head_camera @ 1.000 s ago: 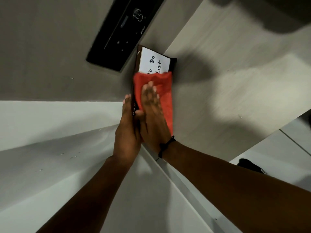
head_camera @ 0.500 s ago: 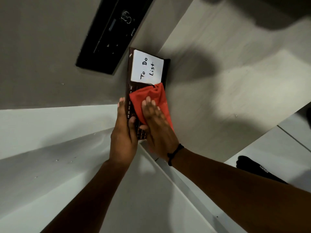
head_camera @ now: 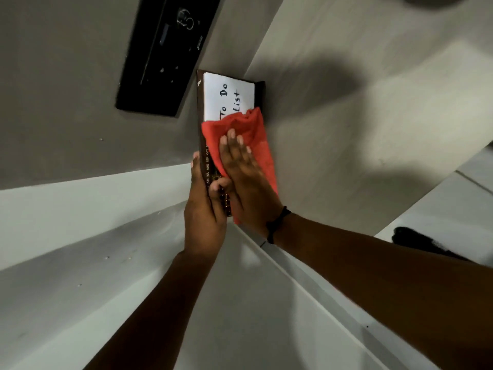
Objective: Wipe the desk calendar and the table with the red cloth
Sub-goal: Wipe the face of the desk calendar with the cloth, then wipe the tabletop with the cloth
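Observation:
A dark brown desk calendar (head_camera: 200,108) with a white "To Do List" panel stands on the light wooden table (head_camera: 346,129). My left hand (head_camera: 204,206) grips its near left edge, thumb across the front by the month labels. My right hand (head_camera: 245,177) lies flat with fingers together, pressing the red cloth (head_camera: 245,126) against the calendar's face. The cloth covers the middle and lower right of the calendar and just touches the bottom of the white panel. A black band circles my right wrist.
A black flat device (head_camera: 165,57) is mounted on the grey wall just left of the calendar. A white ledge (head_camera: 93,209) runs below the wall. A dark object (head_camera: 421,241) lies on the pale floor at the right, beyond the table's edge.
My right hand first drew the cloth down off the white panel, then slid it back up to the panel's lower edge. The left hand kept its hold on the calendar.

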